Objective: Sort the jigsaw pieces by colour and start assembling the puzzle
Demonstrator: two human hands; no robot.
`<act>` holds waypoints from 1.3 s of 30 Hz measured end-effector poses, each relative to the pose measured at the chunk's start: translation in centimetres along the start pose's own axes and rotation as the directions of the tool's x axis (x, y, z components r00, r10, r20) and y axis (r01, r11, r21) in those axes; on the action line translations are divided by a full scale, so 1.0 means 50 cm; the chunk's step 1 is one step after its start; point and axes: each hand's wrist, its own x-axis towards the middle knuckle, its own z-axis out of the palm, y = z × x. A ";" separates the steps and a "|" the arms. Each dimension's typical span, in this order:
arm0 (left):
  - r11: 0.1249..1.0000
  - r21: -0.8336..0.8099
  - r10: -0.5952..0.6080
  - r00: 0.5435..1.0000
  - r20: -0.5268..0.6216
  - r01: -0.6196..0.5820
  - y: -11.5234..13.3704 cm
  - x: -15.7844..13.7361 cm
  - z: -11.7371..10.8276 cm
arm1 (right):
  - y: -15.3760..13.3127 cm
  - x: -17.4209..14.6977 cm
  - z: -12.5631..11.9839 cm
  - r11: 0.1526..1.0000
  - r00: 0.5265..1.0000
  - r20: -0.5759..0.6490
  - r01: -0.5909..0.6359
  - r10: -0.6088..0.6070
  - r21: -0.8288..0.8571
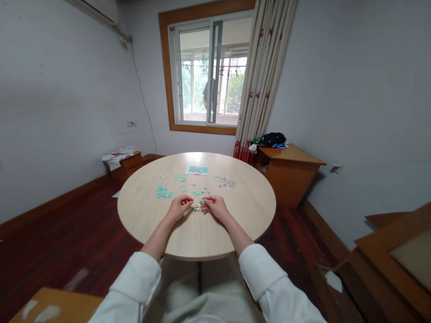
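– While we look down at the round tabletop [141, 211], what do we see in the right hand [217, 206]?

– We see its thumb and fingers pinching a small puzzle piece [202, 202] above the near part of the wood.

– And the left hand [181, 207]?

– Its thumb and fingers are drawn close together, but we cannot tell whether they grip anything.

– Where do we find the other pieces?

– We have a colourful cluster [196, 208] between the two hands, a teal group [164, 193] farther off to the left and a pinkish group [226, 182] to the right. Beyond them, we spot a picture card [197, 170] lying near the far edge.
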 end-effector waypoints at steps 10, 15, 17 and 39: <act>0.995 0.070 0.075 0.997 0.029 -0.076 0.020 -0.013 0.013 | 0.008 0.001 0.005 0.999 1.000 0.016 0.008 -0.007 -0.034; 0.993 0.083 0.081 0.996 0.048 -0.084 0.025 -0.015 0.013 | 0.010 0.003 0.004 0.999 1.000 0.018 0.003 -0.002 -0.044; 0.993 0.079 0.087 0.994 0.059 -0.092 0.024 -0.015 0.014 | 0.011 0.003 0.004 0.999 1.000 0.017 0.001 0.000 -0.046; 0.992 0.077 0.095 0.993 0.064 -0.100 0.022 -0.014 0.015 | 0.007 -0.006 0.004 0.999 0.994 0.104 -0.019 0.023 -0.036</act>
